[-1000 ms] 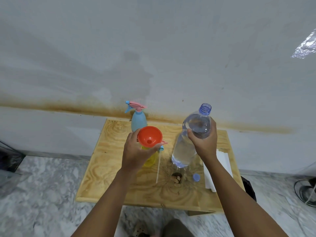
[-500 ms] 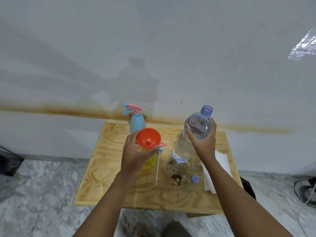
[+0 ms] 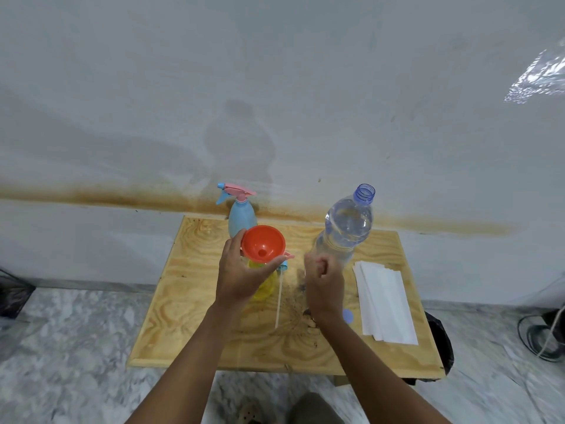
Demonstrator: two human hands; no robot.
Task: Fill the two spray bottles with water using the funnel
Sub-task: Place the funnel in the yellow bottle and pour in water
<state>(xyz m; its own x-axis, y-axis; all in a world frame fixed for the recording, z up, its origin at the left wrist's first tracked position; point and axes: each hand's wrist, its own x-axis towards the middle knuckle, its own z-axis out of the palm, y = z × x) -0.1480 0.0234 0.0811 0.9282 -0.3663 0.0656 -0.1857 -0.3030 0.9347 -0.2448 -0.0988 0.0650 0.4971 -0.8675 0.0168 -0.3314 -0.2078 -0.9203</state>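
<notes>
The left forearm enters from the lower frame edge and angles up toward the counter centre; the left hand is raised above the plywood surface, back of the hand toward the camera, thumb on the left and fingers curled around the right; its grip pinches the neck zone where the orange funnel sits in the yellow spray bottle; the funnel mouth faces up and is unobstructed. Directly behind the funnel, at the rear counter edge near the wall, the blue spray bottle stands upright with its pink trigger head fitted. Just right of the yellow bottle a detached pink and blue spray head lies with its white dip tube extending toward the near edge.

The right forearm enters from the lower right and rises toward the centre; the right hand is motion-blurred; its grip is wrapped around the lower body of the clear water bottle, held off the counter and tilted with its open purple neck up and to the right. A blue cap lies on the counter just right of the right wrist; folded white paper towels occupy the right-hand zone, close to the right edge. The left third of the counter is open; so is the strip along the near edge.
</notes>
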